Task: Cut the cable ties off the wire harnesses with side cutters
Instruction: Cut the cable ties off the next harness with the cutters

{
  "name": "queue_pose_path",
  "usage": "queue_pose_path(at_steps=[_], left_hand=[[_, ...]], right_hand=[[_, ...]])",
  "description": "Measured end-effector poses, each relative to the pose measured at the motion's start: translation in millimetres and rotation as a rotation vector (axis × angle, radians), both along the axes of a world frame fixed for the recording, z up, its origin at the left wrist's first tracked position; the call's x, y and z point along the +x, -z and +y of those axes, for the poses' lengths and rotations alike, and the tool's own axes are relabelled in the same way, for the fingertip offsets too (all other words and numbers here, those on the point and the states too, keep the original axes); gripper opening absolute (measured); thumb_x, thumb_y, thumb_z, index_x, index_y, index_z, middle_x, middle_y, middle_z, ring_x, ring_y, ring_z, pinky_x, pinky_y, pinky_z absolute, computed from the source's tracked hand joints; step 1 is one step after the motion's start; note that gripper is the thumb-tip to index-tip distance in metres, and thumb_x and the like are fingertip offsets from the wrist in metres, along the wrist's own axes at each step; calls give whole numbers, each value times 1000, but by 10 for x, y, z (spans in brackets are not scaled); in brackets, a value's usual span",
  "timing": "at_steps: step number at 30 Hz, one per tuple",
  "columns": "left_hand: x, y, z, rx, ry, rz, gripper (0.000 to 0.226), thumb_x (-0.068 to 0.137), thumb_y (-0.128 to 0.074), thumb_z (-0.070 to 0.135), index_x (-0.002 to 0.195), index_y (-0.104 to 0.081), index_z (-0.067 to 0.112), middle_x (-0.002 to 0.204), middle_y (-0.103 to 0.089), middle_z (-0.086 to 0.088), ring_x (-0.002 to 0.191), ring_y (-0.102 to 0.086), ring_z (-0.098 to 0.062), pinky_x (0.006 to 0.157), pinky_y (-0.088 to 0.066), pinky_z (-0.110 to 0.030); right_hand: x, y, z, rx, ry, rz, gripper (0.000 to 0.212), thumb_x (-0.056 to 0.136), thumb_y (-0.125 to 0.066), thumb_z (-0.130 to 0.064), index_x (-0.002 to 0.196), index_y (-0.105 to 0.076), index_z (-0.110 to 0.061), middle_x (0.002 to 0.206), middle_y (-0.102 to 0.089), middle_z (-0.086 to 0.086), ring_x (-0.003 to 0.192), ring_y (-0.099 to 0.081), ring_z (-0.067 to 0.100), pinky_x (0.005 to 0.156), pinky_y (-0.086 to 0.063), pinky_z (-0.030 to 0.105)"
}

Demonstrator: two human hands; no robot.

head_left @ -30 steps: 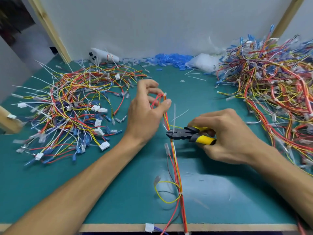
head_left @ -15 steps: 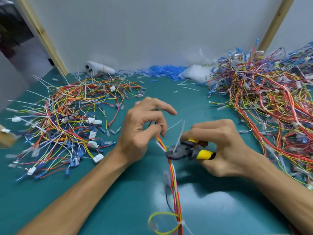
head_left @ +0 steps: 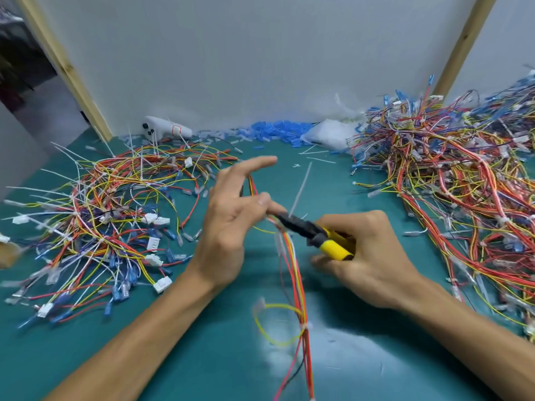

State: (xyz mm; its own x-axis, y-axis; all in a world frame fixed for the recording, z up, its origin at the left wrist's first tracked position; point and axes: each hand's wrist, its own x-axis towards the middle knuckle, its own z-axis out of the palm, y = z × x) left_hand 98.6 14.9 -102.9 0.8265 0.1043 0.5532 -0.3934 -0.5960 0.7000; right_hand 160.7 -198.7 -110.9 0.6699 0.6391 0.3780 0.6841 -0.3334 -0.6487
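A wire harness [head_left: 295, 273] of red, orange, yellow and white wires runs from the middle of the green table toward its near edge. My left hand [head_left: 231, 227] pinches the harness near its top between thumb and fingers, index finger stretched out. My right hand [head_left: 367, 256] grips the yellow-handled side cutters [head_left: 315, 234]. Their dark jaws sit at the bundle just below my left thumb. A white cable tie tail [head_left: 301, 189] sticks up from that spot. Another tie [head_left: 305, 325] binds the bundle lower down.
A spread of loose wires with white connectors [head_left: 95, 227] covers the left of the green mat [head_left: 202, 357]. A large tangled heap of harnesses [head_left: 457, 192] fills the right. Blue terminal sleeves [head_left: 275, 131], a plastic bag [head_left: 330, 137] and a white device [head_left: 165, 128] lie along the back wall.
The camera view has shifted and the harness has been drawn nearer. My left hand regripped lower on the bundle with its index finger now extended, and the cutter jaws moved up against the tie.
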Motion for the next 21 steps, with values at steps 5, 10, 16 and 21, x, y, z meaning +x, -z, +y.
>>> queue_pose_path(at_steps=[5,10,16,21], left_hand=[[0,-116,-51,33,-75,23,30,103,-50,35,113,-74,51,166,-32,9,156,-18,-3,127,-12,-52],[-40,-54,-154,307,-10,63,65,85,-59,61,132,-62,17,161,-44,5,157,-25,-10,129,-4,-53],[-23,-7,-161,100,-34,35,32,79,-78,45,91,-69,17,86,-67,15,87,-61,-10,87,-46,-34],[-32,24,-180,-152,-1,65,13,78,-87,20,82,-74,20,66,-68,-1,58,-63,-12,63,-53,-23]], right_hand=[[65,19,2,-15,203,4,21,70,-68,-29,74,-67,-8,65,-49,20,66,-39,35,53,-39,45],[74,-10,-27,-27,238,-57,12,72,-68,-28,71,-63,-17,57,-38,6,61,-31,26,51,-27,37],[98,-50,-43,-21,224,-40,21,76,-82,-19,71,-63,-13,60,-40,10,63,-33,28,52,-25,37],[119,-51,-43,-10,192,62,30,67,-78,-34,76,-68,-8,68,-52,21,68,-46,39,57,-42,44]])
